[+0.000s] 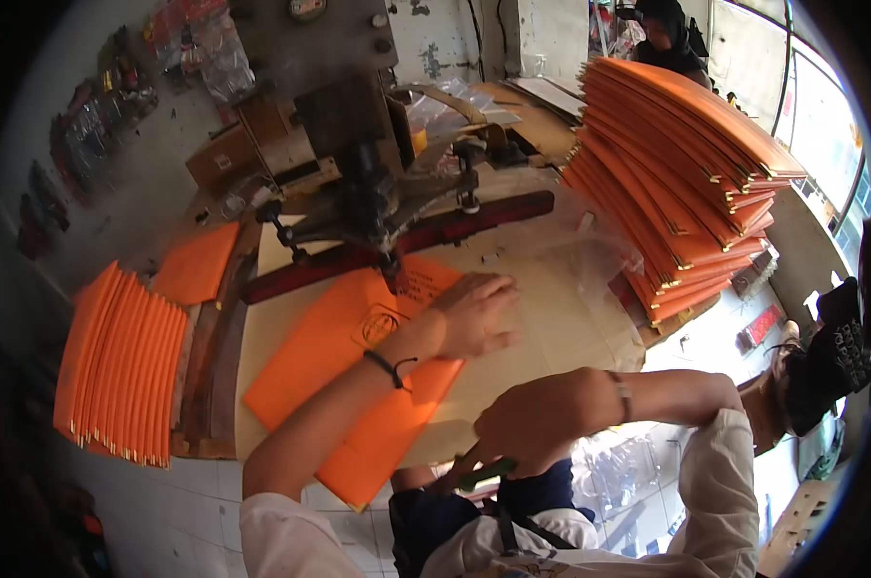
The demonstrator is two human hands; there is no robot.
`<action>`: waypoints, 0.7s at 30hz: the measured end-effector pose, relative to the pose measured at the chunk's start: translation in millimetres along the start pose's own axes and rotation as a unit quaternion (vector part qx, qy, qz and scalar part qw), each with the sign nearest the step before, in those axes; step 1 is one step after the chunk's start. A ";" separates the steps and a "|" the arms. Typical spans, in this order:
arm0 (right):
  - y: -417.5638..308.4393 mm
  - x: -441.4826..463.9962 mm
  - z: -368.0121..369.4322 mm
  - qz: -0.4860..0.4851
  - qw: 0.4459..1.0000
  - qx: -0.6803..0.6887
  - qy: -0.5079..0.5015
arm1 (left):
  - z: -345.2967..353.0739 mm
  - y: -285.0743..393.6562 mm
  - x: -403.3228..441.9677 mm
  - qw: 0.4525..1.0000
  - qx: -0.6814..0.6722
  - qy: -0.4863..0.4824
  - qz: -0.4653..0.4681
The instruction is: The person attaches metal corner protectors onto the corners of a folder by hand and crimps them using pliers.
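Orange folder (322,358), long axis slanting lower-left to upper-right.
Black print (378,328) unreadable; left hand (472,314) loosely spread, right hand (546,414) curled, hold unclear.

Strong daylight pours in from the window (826,120) at upper right, burning out the glass and glaring off the floor (696,371). The machine (344,106) and left wall (180,144) sit in dim, hazy grey, softly blurred. Small print on the folder (320,337) looks fuzzy. Wide-angle distortion bows the tabletop (561,308), and black vignetting rounds the corners.
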State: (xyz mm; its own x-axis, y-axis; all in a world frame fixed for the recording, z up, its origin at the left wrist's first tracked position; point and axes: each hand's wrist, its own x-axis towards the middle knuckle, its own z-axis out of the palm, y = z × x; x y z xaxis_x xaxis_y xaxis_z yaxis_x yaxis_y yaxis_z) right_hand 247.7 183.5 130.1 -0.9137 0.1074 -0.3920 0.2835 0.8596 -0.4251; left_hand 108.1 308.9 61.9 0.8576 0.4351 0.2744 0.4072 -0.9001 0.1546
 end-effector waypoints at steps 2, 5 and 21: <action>16.8 34.8 -4.3 -0.057 0.993 0.007 -0.098 | -7.8 2.4 -1.0 0.996 -0.083 -0.017 -0.035; 29.8 58.2 -7.7 -0.157 0.979 -0.019 -0.130 | -7.3 3.2 -2.5 0.985 -0.153 0.050 -0.065; 81.1 58.0 19.6 -0.265 0.887 0.376 0.038 | 3.8 -4.3 7.4 0.985 -0.079 0.071 -0.138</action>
State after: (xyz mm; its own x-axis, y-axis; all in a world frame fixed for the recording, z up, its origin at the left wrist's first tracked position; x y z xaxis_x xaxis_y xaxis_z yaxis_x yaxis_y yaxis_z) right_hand 223.4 249.7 56.9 -0.9855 -0.1547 0.0704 -0.1046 0.2258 -0.9686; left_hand 113.8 315.9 59.7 0.6629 0.6721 0.3299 0.5556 -0.7370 0.3850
